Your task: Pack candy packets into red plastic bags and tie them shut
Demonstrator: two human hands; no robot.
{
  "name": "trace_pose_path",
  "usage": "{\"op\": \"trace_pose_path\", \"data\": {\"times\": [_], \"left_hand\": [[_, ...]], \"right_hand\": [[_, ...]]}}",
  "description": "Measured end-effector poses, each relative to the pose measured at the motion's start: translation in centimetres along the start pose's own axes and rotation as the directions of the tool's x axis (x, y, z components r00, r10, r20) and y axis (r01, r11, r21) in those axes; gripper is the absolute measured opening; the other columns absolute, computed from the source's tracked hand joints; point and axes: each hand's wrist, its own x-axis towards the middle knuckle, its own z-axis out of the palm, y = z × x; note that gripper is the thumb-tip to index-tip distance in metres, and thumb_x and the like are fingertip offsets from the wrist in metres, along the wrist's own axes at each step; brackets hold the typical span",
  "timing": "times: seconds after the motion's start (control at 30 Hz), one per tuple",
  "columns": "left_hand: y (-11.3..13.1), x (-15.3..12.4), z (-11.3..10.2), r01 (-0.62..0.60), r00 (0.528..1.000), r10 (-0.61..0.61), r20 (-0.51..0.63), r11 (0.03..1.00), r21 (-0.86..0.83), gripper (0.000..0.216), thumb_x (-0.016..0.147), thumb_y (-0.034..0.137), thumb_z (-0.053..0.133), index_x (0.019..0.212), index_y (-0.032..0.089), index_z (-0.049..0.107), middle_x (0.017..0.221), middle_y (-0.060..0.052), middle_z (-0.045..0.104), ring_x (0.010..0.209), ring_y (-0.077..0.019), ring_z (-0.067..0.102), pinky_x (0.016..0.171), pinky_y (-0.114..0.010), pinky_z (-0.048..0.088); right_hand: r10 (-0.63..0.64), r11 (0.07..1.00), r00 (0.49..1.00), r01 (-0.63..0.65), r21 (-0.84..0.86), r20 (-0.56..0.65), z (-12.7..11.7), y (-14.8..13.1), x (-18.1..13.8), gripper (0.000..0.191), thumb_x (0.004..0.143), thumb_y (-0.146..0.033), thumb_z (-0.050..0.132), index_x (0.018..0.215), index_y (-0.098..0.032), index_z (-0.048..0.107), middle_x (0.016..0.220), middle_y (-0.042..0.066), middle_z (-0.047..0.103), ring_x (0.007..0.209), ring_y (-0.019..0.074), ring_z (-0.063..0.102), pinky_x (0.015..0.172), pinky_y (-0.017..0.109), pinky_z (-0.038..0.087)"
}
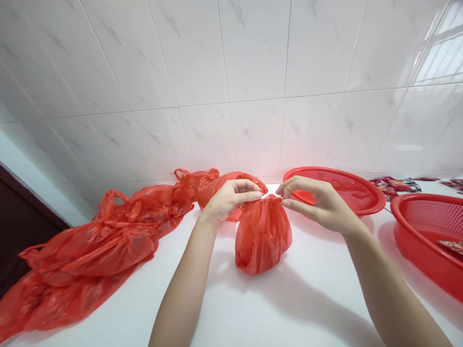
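Note:
A small filled red plastic bag (262, 236) stands on the white counter (289, 308) in the middle of the view. My left hand (229, 197) pinches the bag's gathered top from the left, fingers closed on the plastic. My right hand (318, 202) pinches the same top from the right, thumb and fingers pressed together on it. The two hands nearly meet above the bag. What is inside the bag is hidden.
A heap of loose red plastic bags (101, 246) lies along the counter's left side. A round red mesh basket (372, 197) sits behind my right hand, and a second red basket (430, 241) stands at the right edge. Small printed packets (394, 185) lie by the tiled wall.

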Motion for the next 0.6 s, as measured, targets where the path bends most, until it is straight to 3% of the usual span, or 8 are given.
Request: {"op": "trace_pose_path", "data": {"times": [0.13, 0.23, 0.37, 0.47, 0.6], "left_hand": [[-0.8, 0.5, -2.2, 0.023, 0.991, -0.013, -0.135, 0.997, 0.076, 0.035, 0.055, 0.035, 0.093, 0.073, 0.015, 0.071, 0.072, 0.0, 0.068, 0.067, -0.0114, 0.06, 0.063, -0.023, 0.047], [-2.0, 1.0, -4.1, 0.137, 0.977, -0.104, -0.187, 0.975, 0.176, 0.036, 0.049, 0.035, 0.094, 0.069, 0.015, 0.071, 0.068, 0.0, 0.067, 0.063, -0.0114, 0.059, 0.063, -0.025, 0.047], [-3.7, 1.6, -5.7, 0.296, 0.938, -0.239, -0.249, 0.929, 0.223, 0.037, 0.042, 0.033, 0.095, 0.063, 0.016, 0.069, 0.062, 0.001, 0.065, 0.06, -0.0117, 0.058, 0.064, -0.028, 0.048], [-4.0, 1.7, -5.9, 0.304, 0.933, -0.24, -0.27, 0.925, 0.229, 0.039, 0.042, 0.035, 0.096, 0.065, 0.017, 0.07, 0.065, 0.0, 0.067, 0.062, -0.0127, 0.059, 0.066, -0.029, 0.049], [-3.3, 1.4, -5.9, 0.22, 0.951, -0.153, -0.268, 0.946, 0.24, 0.043, 0.044, 0.042, 0.095, 0.068, 0.017, 0.07, 0.069, 0.0, 0.067, 0.065, -0.0126, 0.057, 0.066, -0.028, 0.047]], "right_hand": [[0.134, 0.986, 0.972, -0.112, -0.122, 0.191, -2.0, 0.4, -0.4, 0.017, 0.094, -0.034, 0.06, 0.084, -0.021, 0.064, 0.087, 0.005, 0.069, 0.081, 0.0196, 0.064, 0.075, 0.033, 0.05], [0.288, 0.942, 0.891, -0.197, -0.273, 0.352, -3.5, 0.8, -0.8, 0.018, 0.091, -0.033, 0.057, 0.081, -0.021, 0.064, 0.083, 0.004, 0.068, 0.073, 0.019, 0.06, 0.065, 0.031, 0.045], [0.43, 0.883, 0.802, -0.278, -0.378, 0.414, -4.5, 1.0, -1.1, 0.02, 0.089, -0.035, 0.054, 0.078, -0.021, 0.063, 0.081, 0.004, 0.067, 0.071, 0.0191, 0.057, 0.062, 0.031, 0.04], [0.438, 0.881, 0.799, -0.291, -0.374, 0.411, -4.9, 0.8, -1.1, 0.025, 0.09, -0.04, 0.054, 0.074, -0.021, 0.06, 0.079, 0.004, 0.065, 0.071, 0.0194, 0.056, 0.062, 0.03, 0.038], [0.403, 0.902, 0.829, -0.288, -0.322, 0.387, -5.4, 0.6, -1.2, 0.033, 0.092, -0.047, 0.055, 0.071, -0.021, 0.056, 0.073, 0.002, 0.059, 0.066, 0.0176, 0.052, 0.06, 0.03, 0.036]]}}
